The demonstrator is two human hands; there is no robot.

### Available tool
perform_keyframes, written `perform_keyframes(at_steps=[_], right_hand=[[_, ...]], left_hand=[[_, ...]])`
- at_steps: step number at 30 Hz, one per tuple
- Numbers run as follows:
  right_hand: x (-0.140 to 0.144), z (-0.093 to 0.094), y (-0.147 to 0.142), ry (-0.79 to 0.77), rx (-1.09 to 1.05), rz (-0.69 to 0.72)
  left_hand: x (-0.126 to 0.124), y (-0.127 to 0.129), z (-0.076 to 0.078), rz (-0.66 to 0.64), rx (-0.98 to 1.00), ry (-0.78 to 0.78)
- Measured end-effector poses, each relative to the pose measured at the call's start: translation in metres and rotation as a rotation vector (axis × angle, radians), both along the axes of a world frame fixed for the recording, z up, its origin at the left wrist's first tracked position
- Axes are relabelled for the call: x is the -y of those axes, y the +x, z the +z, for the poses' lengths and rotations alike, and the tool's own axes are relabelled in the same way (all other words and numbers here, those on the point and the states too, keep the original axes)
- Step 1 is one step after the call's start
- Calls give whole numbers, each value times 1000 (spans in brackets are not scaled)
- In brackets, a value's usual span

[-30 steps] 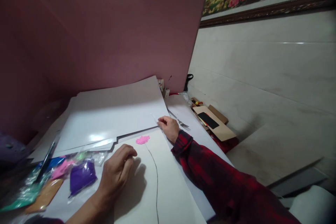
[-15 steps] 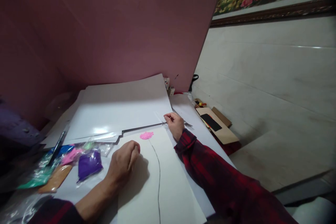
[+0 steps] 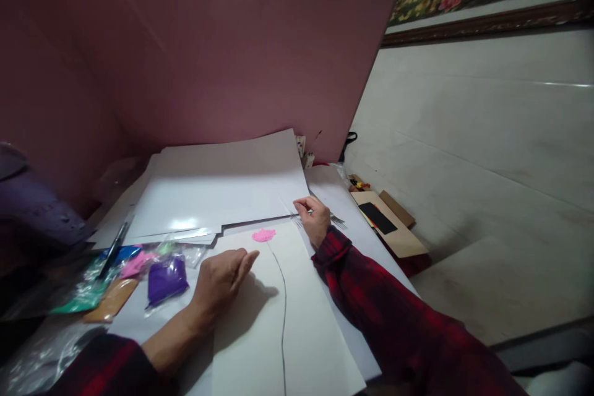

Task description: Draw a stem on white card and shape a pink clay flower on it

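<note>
A sheet of white paper (image 3: 260, 322) lies before me with a long thin dark line drawn down it. A textured pink clay flower head (image 3: 263, 235) sits at the line's top. My left hand (image 3: 220, 281) is closed above the paper's left side, thumb against curled fingers; anything inside is hidden. My right hand (image 3: 314, 219) is at the paper's top right corner, its fingertips pinched together. Whatever thin thing they hold is too small to make out. Fork tines (image 3: 338, 221) show beside this hand, and more faint tines lie under its fingertips.
Large white boards (image 3: 223, 179) are stacked behind the paper. At left lie bagged clay in purple (image 3: 167, 281), orange (image 3: 111, 300) and other colours, with a dark pen (image 3: 114, 250) on top. A cardboard piece (image 3: 390, 223) with a black rectangle is at right, by the wall.
My left thumb now points out further to the right. My right hand stays pinched at the paper's corner. The whole view has shifted slightly.
</note>
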State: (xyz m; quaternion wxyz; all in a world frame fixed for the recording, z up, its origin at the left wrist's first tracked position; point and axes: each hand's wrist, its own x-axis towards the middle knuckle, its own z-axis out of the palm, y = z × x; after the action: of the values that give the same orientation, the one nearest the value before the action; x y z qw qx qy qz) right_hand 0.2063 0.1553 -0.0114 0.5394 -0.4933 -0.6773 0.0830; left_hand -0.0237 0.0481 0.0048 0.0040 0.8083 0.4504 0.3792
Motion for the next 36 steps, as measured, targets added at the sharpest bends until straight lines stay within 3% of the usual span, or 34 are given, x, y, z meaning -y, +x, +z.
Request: perform_keyframes(at_steps=[5,11,19,30,33,36], right_hand=[[0,0,0,22,-4,11],[1,1,0,53,17,14],[1,1,-1,79,21,15],[0,0,-1,111,26,39],[0,0,-1,111,34,52],[-1,-1,0,118,40,51]], left_hand=[[-3,-1,-4,110,40,-40],[-5,-2,-1,-6,99,87],[-8,-6,-3,90,36,152],[-2,-8,14,-33,40,-19],[-5,-10,19,-3,-14,-69],[-7,-17,27,115,-152,-130]])
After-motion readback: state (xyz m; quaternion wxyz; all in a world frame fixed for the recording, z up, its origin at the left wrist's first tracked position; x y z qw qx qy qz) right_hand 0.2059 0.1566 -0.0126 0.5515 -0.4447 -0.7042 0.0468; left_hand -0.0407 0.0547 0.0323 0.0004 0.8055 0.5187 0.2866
